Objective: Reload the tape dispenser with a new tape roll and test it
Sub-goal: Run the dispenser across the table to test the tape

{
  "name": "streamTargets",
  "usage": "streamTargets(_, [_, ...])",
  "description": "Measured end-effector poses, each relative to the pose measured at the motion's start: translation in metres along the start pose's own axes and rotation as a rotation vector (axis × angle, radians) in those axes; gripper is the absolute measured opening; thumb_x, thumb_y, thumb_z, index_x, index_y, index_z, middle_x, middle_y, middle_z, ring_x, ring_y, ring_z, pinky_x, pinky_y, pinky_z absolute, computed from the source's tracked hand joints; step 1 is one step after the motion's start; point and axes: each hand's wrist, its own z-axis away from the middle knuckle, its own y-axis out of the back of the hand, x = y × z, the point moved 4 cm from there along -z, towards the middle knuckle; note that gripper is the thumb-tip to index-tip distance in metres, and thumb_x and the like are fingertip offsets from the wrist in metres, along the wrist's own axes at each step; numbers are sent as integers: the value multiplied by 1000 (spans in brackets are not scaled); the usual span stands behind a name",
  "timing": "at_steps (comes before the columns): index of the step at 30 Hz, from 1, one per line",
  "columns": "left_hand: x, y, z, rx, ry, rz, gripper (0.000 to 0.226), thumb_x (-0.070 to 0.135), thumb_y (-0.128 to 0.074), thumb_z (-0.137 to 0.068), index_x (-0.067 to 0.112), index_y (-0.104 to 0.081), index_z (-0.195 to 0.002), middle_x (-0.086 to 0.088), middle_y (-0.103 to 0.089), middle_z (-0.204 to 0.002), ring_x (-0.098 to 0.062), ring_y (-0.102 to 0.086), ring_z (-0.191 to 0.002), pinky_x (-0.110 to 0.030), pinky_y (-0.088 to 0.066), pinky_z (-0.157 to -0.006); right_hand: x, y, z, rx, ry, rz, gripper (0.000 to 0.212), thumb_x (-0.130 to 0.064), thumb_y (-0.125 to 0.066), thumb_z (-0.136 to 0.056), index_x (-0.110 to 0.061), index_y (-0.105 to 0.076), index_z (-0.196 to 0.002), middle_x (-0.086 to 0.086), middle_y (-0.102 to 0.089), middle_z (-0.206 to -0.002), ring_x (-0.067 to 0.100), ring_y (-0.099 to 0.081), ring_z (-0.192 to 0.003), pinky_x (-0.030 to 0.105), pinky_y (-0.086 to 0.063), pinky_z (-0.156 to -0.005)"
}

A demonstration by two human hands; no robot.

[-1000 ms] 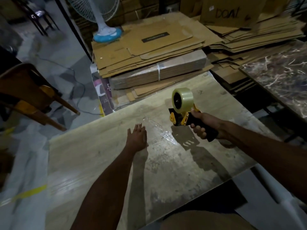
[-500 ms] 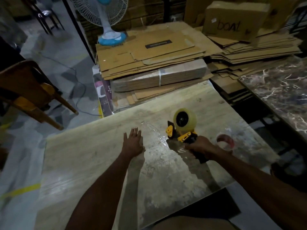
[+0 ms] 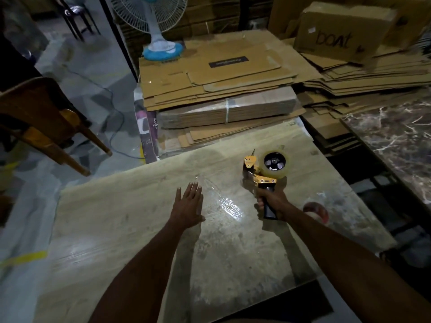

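The left hand (image 3: 187,206) lies palm down on the wooden table (image 3: 112,220), fingers straight and close together, thumb spread out toward three o'clock. It holds nothing. Just off its little-finger side, a strip of clear tape (image 3: 224,202) is stuck to the board, running from about eleven o'clock down to five; whether the hand's edge touches the strip cannot be told.

The right hand (image 3: 271,203), at three o'clock from the left and near it, has its fingers curled tight round the black handle of the tape dispenser (image 3: 257,177). The yellow frame of the dispenser points away toward twelve o'clock, its blade end tipped up at eleven. The tape roll (image 3: 275,163) (clear, with a dark hub showing through its middle) sits mounted on the dispenser at one o'clock from the gripping hand. Whether the dispenser's underside rests on the table is unclear in the dim light.

A reddish tape ring (image 3: 317,212) lies on the table at three o'clock from the right wrist, partly hidden by the forearm.

Beyond the table's far edge, at twelve o'clock, flattened cardboard sheets (image 3: 219,75) are stacked.
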Motion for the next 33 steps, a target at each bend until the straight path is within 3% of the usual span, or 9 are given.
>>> streamTargets(6, [-4,0,-3,-3,53,36,129,76,-66,-73,11,0,-162,-11,10,-169,-26,11,-156,-56,7,-122,14,-5,-21,64,-50,58,21,-19,-73,-80,-6,-60,-69,12,-55,-58,23,-49,-44,33,-46,-48])
streamTargets(9, [-1,-2,-2,-36,64,50,124,72,-66,-77,9,0,-162,-13,10,-169,-28,11,-156,-55,7,-122,14,-1,-24,207,68,313,35,-41,-70,-67,-6,-68,-67,7,-72,-66,25,-67,-60,40,-58,-67])
streamTargets(13, [-2,-2,2,-56,91,75,120,71,-62,-82,9,3,-161,-13,14,-168,-28,13,-156,-54,7,-123,3,3,-17,291,173,622,40,-58,-59,-78,-18,-62,-77,8,-64,-78,26,-60,-75,33,-45,-70])
streamTargets(15, [-2,-2,4,-46,99,106,121,69,-64,-81,9,4,-161,-13,14,-168,-29,12,-156,-53,7,-123,2,3,-17,268,180,717,41,-58,-57,-85,-20,-59,-72,6,-63,-75,26,-59,-73,33,-47,-70])
streamTargets(17, [-1,0,7,-35,99,136,122,69,-64,-81,8,4,-161,-13,14,-168,-29,12,-156,-53,7,-123,3,3,-20,303,231,782,43,-55,-56,-88,-12,-62,-81,14,-66,-82,31,-63,-80,35,-49,-73])
streamTargets(22, [5,1,11,-17,96,119,117,64,-64,-85,9,5,-161,-13,14,-168,-29,13,-155,-52,8,-122,8,-1,-19,379,220,738,53,-61,-55,-80,-9,-67,-84,12,-71,-86,25,-65,-74,30,-43,-64])
streamTargets(25, [8,4,14,-14,85,90,114,64,-62,-87,9,5,-161,-14,15,-168,-29,14,-155,-51,9,-122,6,-2,-12,468,277,751,52,-55,-64,-83,-4,-66,-92,15,-68,-89,33,-68,-83,31,-45,-64])
streamTargets(30, [8,5,16,11,81,76,111,64,-60,-88,9,4,-161,-13,13,-168,-28,13,-156,-51,11,-122,2,9,-3,352,358,856,43,-40,-67,-90,0,-61,-106,21,-67,-102,39,-65,-95,31,-39,-71])
streamTargets(33, [12,2,21,14,77,67,107,61,-59,-91,9,3,-161,-13,12,-168,-28,12,-156,-51,9,-122,-3,15,-4,265,373,942,48,-46,-67,-88,-3,-61,-108,18,-67,-101,35,-65,-95,31,-40,-72])
